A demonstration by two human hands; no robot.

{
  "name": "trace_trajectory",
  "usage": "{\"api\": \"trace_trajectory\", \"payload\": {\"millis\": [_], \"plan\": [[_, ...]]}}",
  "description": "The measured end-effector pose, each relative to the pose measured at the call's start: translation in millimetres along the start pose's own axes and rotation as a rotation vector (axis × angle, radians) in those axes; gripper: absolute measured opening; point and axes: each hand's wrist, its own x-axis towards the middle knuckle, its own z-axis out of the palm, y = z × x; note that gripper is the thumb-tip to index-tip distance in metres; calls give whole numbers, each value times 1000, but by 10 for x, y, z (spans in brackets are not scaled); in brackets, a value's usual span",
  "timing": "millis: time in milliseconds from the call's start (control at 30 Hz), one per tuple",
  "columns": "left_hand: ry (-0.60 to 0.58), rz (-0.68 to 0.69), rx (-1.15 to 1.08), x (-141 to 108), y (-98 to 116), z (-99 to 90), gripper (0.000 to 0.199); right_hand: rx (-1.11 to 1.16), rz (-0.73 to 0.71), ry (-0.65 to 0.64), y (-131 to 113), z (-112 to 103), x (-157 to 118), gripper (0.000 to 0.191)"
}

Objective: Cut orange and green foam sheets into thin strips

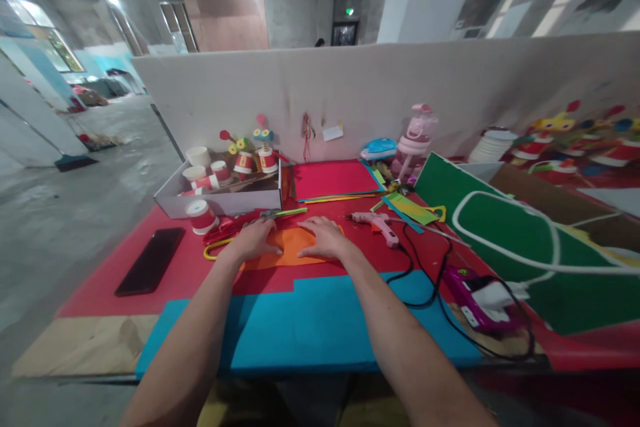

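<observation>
An orange sheet (291, 247), paper or felt, lies on the red table covering in front of me. My left hand (255, 240) rests on its left part, fingers spread and flat. On its right part lies my right hand (323, 239), with fingers also stretched out. Scissors with a yellow handle (213, 250) lie just left of my left hand. Beyond my hands is a thin light-green strip (291, 211). A pink glue gun (377, 223) lies to the right of my right hand, its cord running toward the front.
A white box (225, 201) holds paper cups and cup figures. A phone (150, 260) lies at left, blue sheets (320, 320) along the front edge. Coloured sheets (335, 180) are stacked behind. At right are a purple power strip (475, 300), cables and a green board (525, 240).
</observation>
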Motion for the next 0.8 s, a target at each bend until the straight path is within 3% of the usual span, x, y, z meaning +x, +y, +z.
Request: {"api": "trace_trajectory", "payload": {"millis": [800], "plan": [[45, 118, -13, 71, -40, 117, 53, -2, 0, 3, 13, 4, 5, 87]]}}
